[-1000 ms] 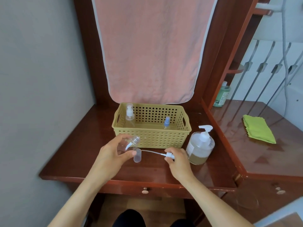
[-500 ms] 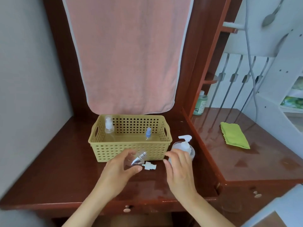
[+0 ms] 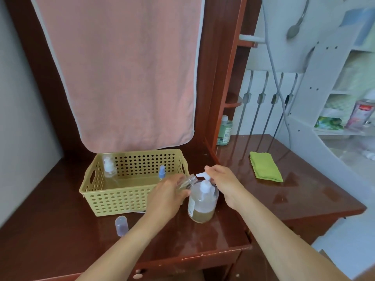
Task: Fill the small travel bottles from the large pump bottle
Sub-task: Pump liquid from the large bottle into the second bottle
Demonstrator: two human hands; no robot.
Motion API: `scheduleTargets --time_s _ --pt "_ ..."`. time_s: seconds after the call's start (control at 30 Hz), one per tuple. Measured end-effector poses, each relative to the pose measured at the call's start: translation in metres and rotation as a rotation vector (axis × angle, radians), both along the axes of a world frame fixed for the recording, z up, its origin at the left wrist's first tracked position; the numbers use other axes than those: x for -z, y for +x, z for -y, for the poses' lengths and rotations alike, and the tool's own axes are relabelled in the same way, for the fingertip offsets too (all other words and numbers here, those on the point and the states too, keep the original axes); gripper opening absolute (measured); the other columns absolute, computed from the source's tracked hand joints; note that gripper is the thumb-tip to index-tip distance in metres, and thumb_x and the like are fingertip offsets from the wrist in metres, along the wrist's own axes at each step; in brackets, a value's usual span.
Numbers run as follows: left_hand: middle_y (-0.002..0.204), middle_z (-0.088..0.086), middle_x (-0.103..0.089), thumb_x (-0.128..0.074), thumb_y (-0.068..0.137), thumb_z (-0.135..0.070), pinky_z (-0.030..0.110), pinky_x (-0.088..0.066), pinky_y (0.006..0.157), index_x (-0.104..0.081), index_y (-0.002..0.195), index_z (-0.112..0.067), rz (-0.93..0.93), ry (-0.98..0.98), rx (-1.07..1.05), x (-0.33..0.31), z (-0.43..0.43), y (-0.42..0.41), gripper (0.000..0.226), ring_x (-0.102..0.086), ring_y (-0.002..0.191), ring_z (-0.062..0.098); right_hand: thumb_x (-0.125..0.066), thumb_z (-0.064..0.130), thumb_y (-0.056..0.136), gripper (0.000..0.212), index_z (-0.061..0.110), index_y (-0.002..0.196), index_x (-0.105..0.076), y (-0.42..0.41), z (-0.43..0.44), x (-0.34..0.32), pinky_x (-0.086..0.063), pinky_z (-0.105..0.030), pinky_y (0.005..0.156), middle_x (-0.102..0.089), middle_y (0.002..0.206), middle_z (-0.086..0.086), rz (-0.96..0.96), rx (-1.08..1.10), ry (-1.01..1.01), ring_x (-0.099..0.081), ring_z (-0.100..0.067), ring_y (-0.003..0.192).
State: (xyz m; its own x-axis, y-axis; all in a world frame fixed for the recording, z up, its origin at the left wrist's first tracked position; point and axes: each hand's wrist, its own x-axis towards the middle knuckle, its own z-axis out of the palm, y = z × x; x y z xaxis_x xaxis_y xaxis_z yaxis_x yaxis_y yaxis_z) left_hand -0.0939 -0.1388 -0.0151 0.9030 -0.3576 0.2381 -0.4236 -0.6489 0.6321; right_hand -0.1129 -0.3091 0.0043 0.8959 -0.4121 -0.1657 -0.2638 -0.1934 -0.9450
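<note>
Left hand (image 3: 165, 196): closed round clear travel bottle (image 3: 187, 181), uncapped, tilted w/ open neck up-right, just under pump spout.
Right hand (image 3: 225, 182): fingers on pump head of large pump bottle (image 3: 203, 201), pressing from above; grip closed on the head.
Pump bottle: upright on table (image 3: 60, 230), just R of basket (image 3: 129, 191); amber liquid in bottom part only.
Basket: yellow, perforated, on table; holds 2 small spray bottles, one w/ white top (image 3: 109, 169) at back-left, one w/ blue top (image 3: 162, 174) nr right side.
Loose clear cap (image 3: 121, 226): on table in front of basket.
Green cloth (image 3: 264, 169): folded, on side table, well apart.
Pink towel (image 3: 121, 67): hangs behind basket.
</note>
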Motion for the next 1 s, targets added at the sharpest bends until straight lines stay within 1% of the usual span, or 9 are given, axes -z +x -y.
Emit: scheduleTargets --time_s 0.13,0.27,0.37,0.47,0.57,0.73,0.83,0.9,1.0 --pt "0.101 -0.013 -0.064 -0.067 0.084 -0.034 0.033 -0.049 0.076 -0.058 0.109 -0.032 0.004 -0.034 0.01 -0.001 0.005 0.0 0.027 -0.06 0.096 0.014 -0.055 0.038 0.093 0.03 0.014 0.077 -0.054 -0.001 0.002 0.002 -0.032 -0.029 0.069 -0.044 0.079 -0.006 -0.002 -0.024 0.007 -0.041 -0.019 0.078" --pt "0.102 -0.013 -0.062 -0.069 0.084 -0.03 0.033 -0.049 0.077 -0.058 0.112 -0.03 0.009 -0.064 0.062 -0.003 0.011 0.002 0.03 -0.059 0.1 0.013 -0.055 0.041 0.093 0.03 0.012 0.087 -0.058 0.0 0.004 0.0 -0.038 -0.035 0.074 -0.047 0.087 -0.006 -0.032 -0.046 0.033 -0.044 -0.019 0.083" --pt "0.117 -0.011 -0.062 -0.069 0.084 -0.029 0.034 -0.05 0.086 -0.056 0.124 -0.029 0.014 -0.072 0.066 -0.003 0.013 0.003 0.042 -0.057 0.11 0.009 -0.056 0.04 0.093 0.028 0.012 0.089 -0.059 0.001 0.011 -0.004 -0.043 -0.047 0.092 -0.059 0.101 -0.005 -0.07 -0.11 0.058 -0.052 -0.022 0.102" --pt "0.113 -0.01 -0.063 -0.07 0.084 -0.028 0.037 -0.05 0.086 -0.057 0.119 -0.028 0.013 -0.071 0.084 -0.002 0.013 0.003 0.038 -0.057 0.107 0.01 -0.056 0.037 0.094 0.026 0.012 0.089 -0.056 0.003 0.019 -0.007 -0.039 -0.058 0.101 -0.061 0.117 -0.009 -0.116 -0.183 0.084 -0.053 -0.026 0.114" --pt "0.1 -0.009 -0.063 -0.07 0.083 -0.027 0.036 -0.049 0.078 -0.059 0.106 -0.022 0.033 -0.052 0.09 0.002 0.012 0.004 0.026 -0.057 0.098 0.013 -0.055 0.036 0.095 0.027 0.009 0.098 -0.056 0.008 0.021 -0.002 -0.043 -0.052 0.097 -0.056 0.121 -0.01 -0.15 -0.189 0.022 -0.05 -0.027 0.115" --pt "0.098 -0.005 -0.065 -0.07 0.082 -0.028 0.04 -0.05 0.08 -0.059 0.102 -0.018 0.025 -0.054 0.081 0.007 0.01 0.003 0.025 -0.058 0.097 0.016 -0.057 0.036 0.094 0.022 0.014 0.089 -0.053 0.009 0.019 0.004 -0.045 -0.05 0.096 -0.05 0.097 -0.003 -0.161 -0.157 -0.009 -0.048 -0.021 0.098" --pt "0.097 -0.01 -0.063 -0.07 0.083 -0.029 0.037 -0.049 0.08 -0.059 0.106 -0.024 0.0 -0.075 0.082 0.009 0.008 0.001 0.025 -0.057 0.096 0.014 -0.059 0.04 0.091 0.029 0.012 0.096 -0.058 0.006 0.023 0.001 -0.039 -0.057 0.103 -0.056 0.117 -0.002 -0.194 -0.191 0.086 -0.047 -0.024 0.12" --pt "0.099 -0.011 -0.063 -0.069 0.084 -0.031 0.034 -0.048 0.08 -0.059 0.11 -0.025 -0.006 -0.093 0.086 0.008 0.008 0.001 0.028 -0.057 0.096 0.012 -0.059 0.04 0.092 0.032 0.01 0.101 -0.059 0.007 0.024 -0.003 -0.037 -0.058 0.104 -0.054 0.13 -0.007 -0.204 -0.212 0.087 -0.046 -0.025 0.124" --pt "0.101 -0.011 -0.064 -0.07 0.084 -0.03 0.033 -0.048 0.08 -0.06 0.112 -0.024 -0.006 -0.111 0.081 0.009 0.009 0.003 0.03 -0.057 0.095 0.011 -0.055 0.039 0.094 0.024 0.014 0.093 -0.056 0.011 0.021 -0.003 -0.039 -0.056 0.103 -0.049 0.133 -0.007 -0.205 -0.212 0.029 -0.043 -0.026 0.126"
